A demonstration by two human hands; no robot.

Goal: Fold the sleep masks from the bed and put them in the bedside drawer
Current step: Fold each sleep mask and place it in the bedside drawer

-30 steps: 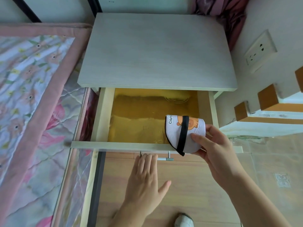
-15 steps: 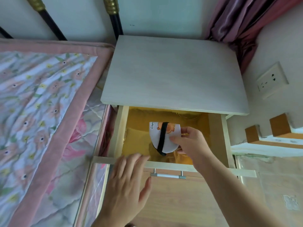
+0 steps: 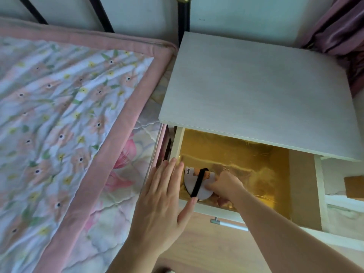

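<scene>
A folded white sleep mask [image 3: 204,189] with an orange cartoon print and a black strap lies low in the front left corner of the open bedside drawer [image 3: 301,186], which has a shiny gold lining. My right hand [image 3: 224,186] reaches into the drawer and grips the mask's right side. My left hand [image 3: 163,201] is flat with fingers spread, resting on the drawer's front left corner, its thumb by the front edge near the mask.
The pale wooden nightstand top [image 3: 256,95] overhangs the drawer's back half. A metal handle [image 3: 228,223] sticks out of the drawer front. The bed with a floral quilt [image 3: 65,125] lies left. A purple curtain [image 3: 342,32] hangs at the back right.
My right hand has carried the mask from above the drawer's right front down into its front left corner. My left hand moved from below the handle up onto the drawer's left corner.
</scene>
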